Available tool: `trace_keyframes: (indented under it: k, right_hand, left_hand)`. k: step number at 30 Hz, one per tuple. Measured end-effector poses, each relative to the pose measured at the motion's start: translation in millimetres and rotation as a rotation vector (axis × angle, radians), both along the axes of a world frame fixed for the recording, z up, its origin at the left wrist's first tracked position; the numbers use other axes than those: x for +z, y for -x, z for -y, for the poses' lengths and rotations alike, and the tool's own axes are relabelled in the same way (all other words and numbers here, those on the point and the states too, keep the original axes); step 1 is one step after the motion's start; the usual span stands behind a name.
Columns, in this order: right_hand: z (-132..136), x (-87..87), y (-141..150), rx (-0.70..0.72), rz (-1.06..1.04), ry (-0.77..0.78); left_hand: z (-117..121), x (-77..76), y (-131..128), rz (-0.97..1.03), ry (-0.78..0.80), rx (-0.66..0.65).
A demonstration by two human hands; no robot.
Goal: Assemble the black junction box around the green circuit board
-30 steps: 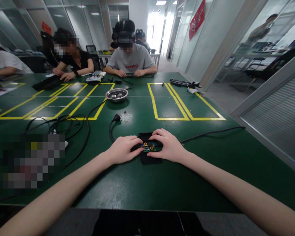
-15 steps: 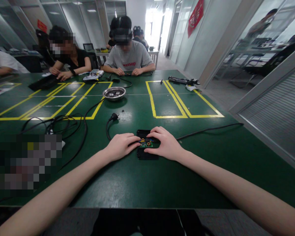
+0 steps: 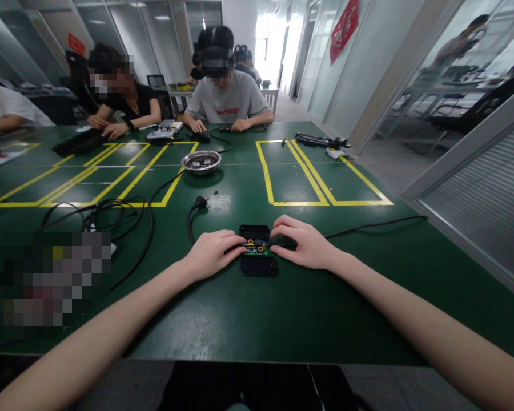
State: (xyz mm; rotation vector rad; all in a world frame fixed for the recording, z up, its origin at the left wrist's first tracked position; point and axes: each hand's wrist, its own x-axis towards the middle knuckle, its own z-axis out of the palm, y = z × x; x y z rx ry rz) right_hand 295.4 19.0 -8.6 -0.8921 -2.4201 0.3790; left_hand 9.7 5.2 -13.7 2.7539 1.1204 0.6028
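Note:
A small green circuit board (image 3: pixel 257 248) with copper-wound coils lies between two black plastic case halves. The far half (image 3: pixel 254 229) is behind the board, and the near half (image 3: pixel 259 266) rests in front of it. My left hand (image 3: pixel 212 254) pinches the board's left end between thumb and fingers. At the right end, my right hand (image 3: pixel 310 245) has its thumb and fingers apart, around where the black cable (image 3: pixel 377 224) meets the board. Part of that cable is hidden by the right hand. A black plug (image 3: pixel 200 202) stands behind my left hand.
A metal bowl (image 3: pixel 201 170) with small metal parts sits farther back. Coiled black cables (image 3: pixel 98 214) and a blurred-out item (image 3: pixel 51 285) lie left. Yellow tape (image 3: pixel 300 202) marks the green table (image 3: pixel 240 331). Co-workers sit across, one in a grey shirt (image 3: pixel 227 97).
My right hand has drawn back to the right from over the board, uncovering more of the board and both case halves. My left hand stays at the board's left end.

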Motion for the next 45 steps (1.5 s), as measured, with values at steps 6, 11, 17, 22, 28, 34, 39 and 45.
trace_keyframes:
  k: [6, 11, 17, 22, 28, 34, 39, 45]
  right_hand:
    - [-4.8, 10.0, -13.2, 0.106, 0.098, -0.107]
    - [8.7, 16.0, -10.9, 0.159, 0.118, -0.1]
    - [15.1, 17.7, -5.8, 0.223, 0.139, -0.041]
    - [14.6, 16.3, -3.7, 0.207, 0.174, -0.056]
    - [11.9, 11.7, -4.2, 0.175, 0.186, -0.147]
    - [11.3, 8.1, -2.8, 0.172, 0.187, -0.193]
    - [11.7, 8.7, -0.2, 0.162, 0.236, -0.151]
    - [10.9, 11.3, 0.1, 0.116, 0.254, -0.091]
  left_hand:
    - [4.5, 6.4, 0.3, 0.086, 0.025, -0.011]
    - [12.1, 18.5, 1.7, 0.077, 0.086, -0.211]
    - [14.6, 21.1, 1.3, 0.054, 0.126, -0.262]
    - [13.7, 18.1, 0.3, 0.031, 0.107, -0.217]
    - [14.1, 13.2, -0.4, 0.044, 0.15, -0.135]
    - [15.5, 15.2, -1.4, 0.017, 0.201, -0.085]
    - [16.2, 17.0, -1.9, -0.003, 0.203, -0.054]
    - [16.9, 15.5, -3.4, -0.003, 0.165, -0.002]
